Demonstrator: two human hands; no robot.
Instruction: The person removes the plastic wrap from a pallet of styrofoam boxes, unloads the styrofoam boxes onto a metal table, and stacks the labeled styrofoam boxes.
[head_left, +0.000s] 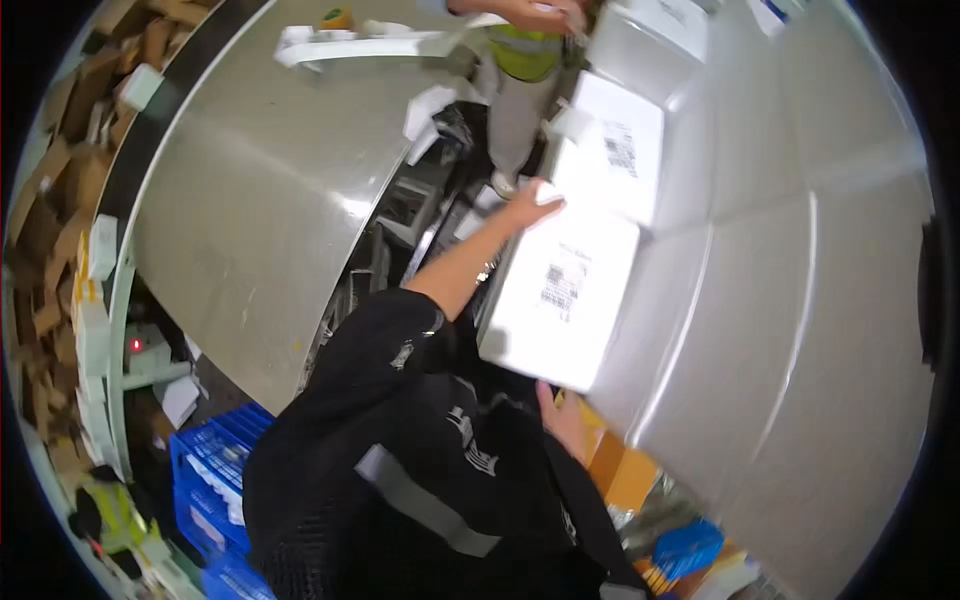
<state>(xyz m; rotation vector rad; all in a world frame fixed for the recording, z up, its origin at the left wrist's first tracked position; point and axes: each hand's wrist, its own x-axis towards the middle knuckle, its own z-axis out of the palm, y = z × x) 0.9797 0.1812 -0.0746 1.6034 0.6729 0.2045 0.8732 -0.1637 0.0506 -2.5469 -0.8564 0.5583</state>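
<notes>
A white box (575, 290) with a printed label on its top lies in front of me, on the sloping grey metal surface. My left hand (533, 206) grips its far left corner, the thumb over the top. At the near end, my right hand (567, 422) holds the lower edge with its fingers partly hidden under the box. Just beyond it, touching or nearly so, is a second labelled white box (620, 140).
Another person (520, 60) stands at the far end, hands near more white boxes (650, 40). A curved metal table (270, 180) is at left, with a tape roll (338, 19) on the white bar. Blue crates (210, 480) and cardboard boxes (620, 470) lie below.
</notes>
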